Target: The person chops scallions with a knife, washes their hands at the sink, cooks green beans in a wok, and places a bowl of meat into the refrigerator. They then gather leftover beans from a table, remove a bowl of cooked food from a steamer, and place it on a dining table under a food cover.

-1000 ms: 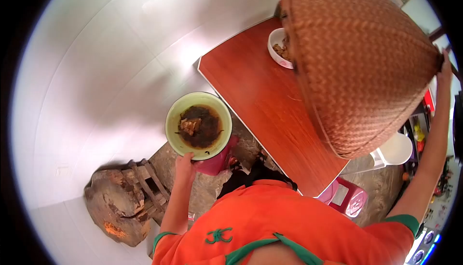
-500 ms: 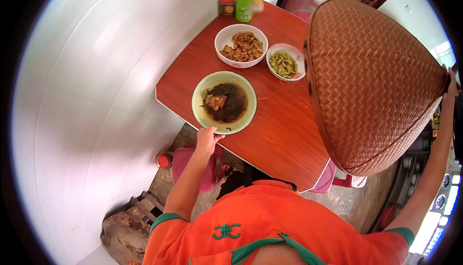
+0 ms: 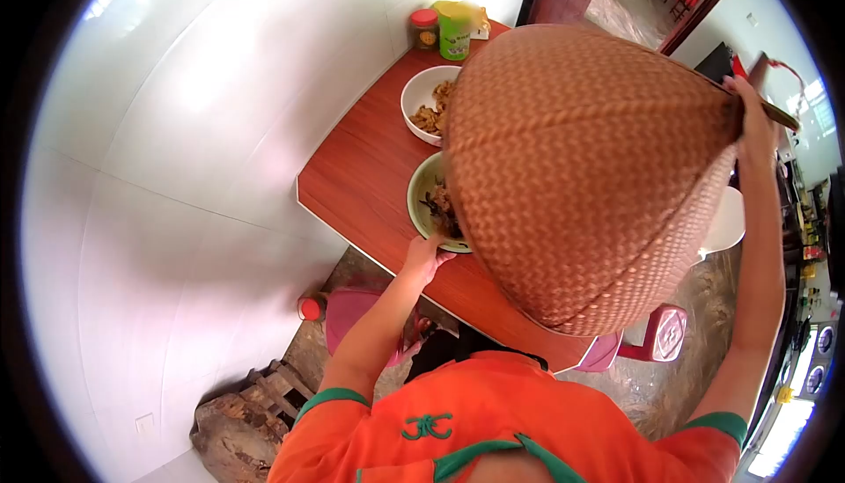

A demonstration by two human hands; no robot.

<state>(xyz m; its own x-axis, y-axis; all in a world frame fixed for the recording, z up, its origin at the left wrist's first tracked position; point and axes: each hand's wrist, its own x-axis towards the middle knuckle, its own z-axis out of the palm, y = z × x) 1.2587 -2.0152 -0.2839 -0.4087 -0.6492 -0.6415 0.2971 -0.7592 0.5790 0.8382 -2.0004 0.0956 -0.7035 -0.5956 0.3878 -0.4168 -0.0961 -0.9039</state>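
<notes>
My right hand (image 3: 746, 109) grips the peak of a large woven bamboo food cover (image 3: 590, 166), tilted over the right part of the table. My left hand (image 3: 429, 257) is closed on the near rim of a pale green bowl (image 3: 417, 206), which holds dark broth and a chunk of food; the cover hides its right side. Behind it stands a white bowl (image 3: 412, 105) with brown food pieces, also partly covered from sight. The smaller bowl of green vegetables is hidden behind the cover.
The red-brown table (image 3: 339, 171) stands along a white wall. At its far end are a red-lidded jar (image 3: 424, 30) and a green canister (image 3: 454, 32). Pink stools (image 3: 356, 325) are below, with another red-lidded jar (image 3: 311, 308) on the floor.
The bamboo cover has swung left over the table, now hiding the vegetable bowl and parts of the other two. My left hand and the green bowl have shifted rightward, nearer the cover.
</notes>
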